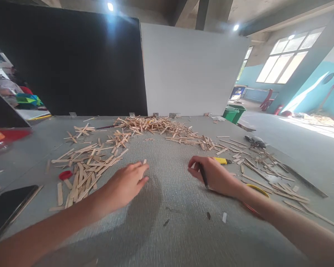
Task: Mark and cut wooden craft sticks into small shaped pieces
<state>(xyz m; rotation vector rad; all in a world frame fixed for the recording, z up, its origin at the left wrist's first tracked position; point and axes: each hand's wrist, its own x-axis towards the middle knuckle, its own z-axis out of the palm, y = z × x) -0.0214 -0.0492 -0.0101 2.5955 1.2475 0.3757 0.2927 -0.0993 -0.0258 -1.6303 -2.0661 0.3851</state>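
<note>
My left hand (129, 182) hovers over the grey tabletop, thumb and fingers apart. A short pale end of a wooden stick (144, 161) shows just beyond its fingertips; I cannot tell whether it touches them. Curled fingers on my right hand (213, 172) close around a slim black pen-like tool (203, 175), whose end points down toward the table. Just behind that hand lies a yellow-handled cutter (221, 160). Flat wooden craft sticks (83, 174) are heaped left of my left hand, and a larger pile (156, 125) spreads across the back.
A phone (12, 207) and a red ring-shaped cap (65, 175) lie at left. At right are scattered sticks (288, 191), a yellow ring (257, 190), a long thin strip (304, 180) and a dark object (255, 141). Black (86, 63) and white panels (189, 70) stand behind.
</note>
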